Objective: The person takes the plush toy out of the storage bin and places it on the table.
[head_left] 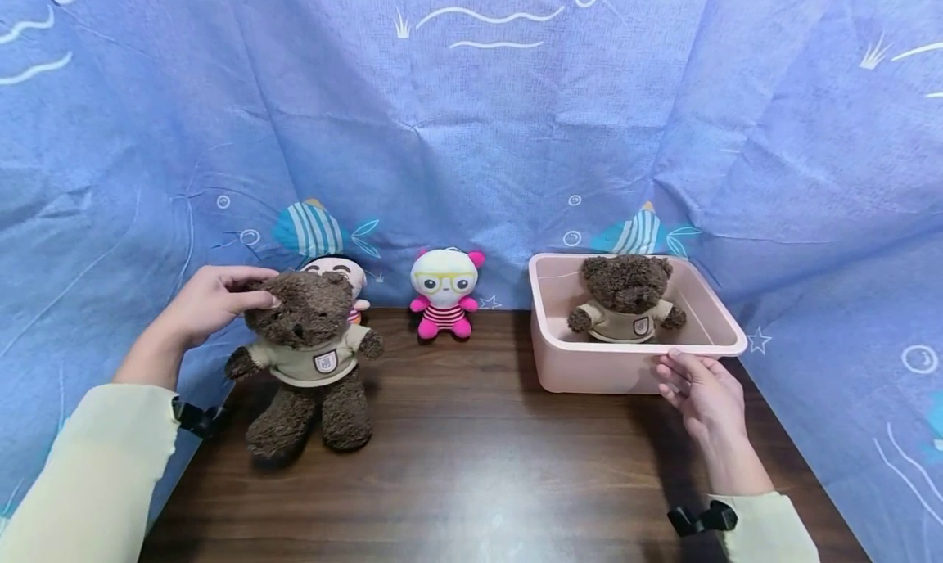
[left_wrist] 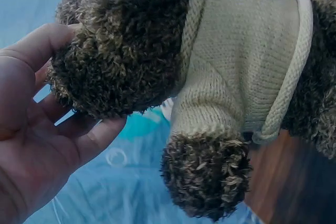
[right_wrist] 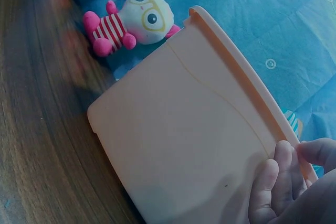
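A brown teddy bear (head_left: 317, 358) in a beige sweater is upright over the left part of the table, its head gripped by my left hand (head_left: 214, 305). In the left wrist view, thumb and fingers wrap the bear's curly head (left_wrist: 126, 45). On the right, my right hand (head_left: 703, 391) pinches the front rim of a pink plastic bin (head_left: 589, 371), thumb on top and fingers against the outer wall. Inside that bin sits a second brown teddy bear (head_left: 626, 293) with a matching sweater; its legs are hidden by the front wall.
A pink-and-white panda plush (head_left: 444, 293) with yellow glasses sits at the back middle of the wooden table (head_left: 457, 432). Behind the held bear, another doll (head_left: 346, 272) is partly hidden. A blue printed cloth (head_left: 471, 137) encloses the back and sides.
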`<state>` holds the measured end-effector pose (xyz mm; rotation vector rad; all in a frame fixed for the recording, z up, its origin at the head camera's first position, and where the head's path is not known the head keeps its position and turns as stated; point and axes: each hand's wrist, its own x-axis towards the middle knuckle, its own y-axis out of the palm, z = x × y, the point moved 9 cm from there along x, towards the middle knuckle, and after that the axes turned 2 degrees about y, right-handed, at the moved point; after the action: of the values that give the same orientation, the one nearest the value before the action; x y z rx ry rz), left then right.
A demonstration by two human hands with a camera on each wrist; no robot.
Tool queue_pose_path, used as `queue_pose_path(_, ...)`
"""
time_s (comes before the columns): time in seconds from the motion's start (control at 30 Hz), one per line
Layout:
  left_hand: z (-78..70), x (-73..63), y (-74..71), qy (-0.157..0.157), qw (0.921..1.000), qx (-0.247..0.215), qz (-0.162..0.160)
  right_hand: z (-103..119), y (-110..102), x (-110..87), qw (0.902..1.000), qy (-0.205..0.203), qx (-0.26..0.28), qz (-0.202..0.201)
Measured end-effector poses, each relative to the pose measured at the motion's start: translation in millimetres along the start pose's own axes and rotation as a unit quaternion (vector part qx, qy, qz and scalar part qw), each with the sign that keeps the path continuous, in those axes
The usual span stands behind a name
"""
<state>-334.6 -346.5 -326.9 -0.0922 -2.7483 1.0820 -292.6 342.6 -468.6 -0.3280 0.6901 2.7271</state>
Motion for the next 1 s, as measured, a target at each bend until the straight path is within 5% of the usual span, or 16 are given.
queue_pose_path(0.33,11.3,-3.9,17.5,0.024,0.9942,0.1,0.031,-1,-1,-0.9,1.0,-0.007,-0.004,-0.004)
queue_pose_path(0.77,-0.5,-5.4,55.1,0.042,0.9804,0.164,0.101,-1,-1,-1.2,0.9999,-0.01,0.003,0.002)
queue_pose_path(1.0,10.4,-5.1,65.2,0.037,0.9739,0.19,0.119,-1,-2,-0.4,0.9999,-0.01,0.007,0.0)
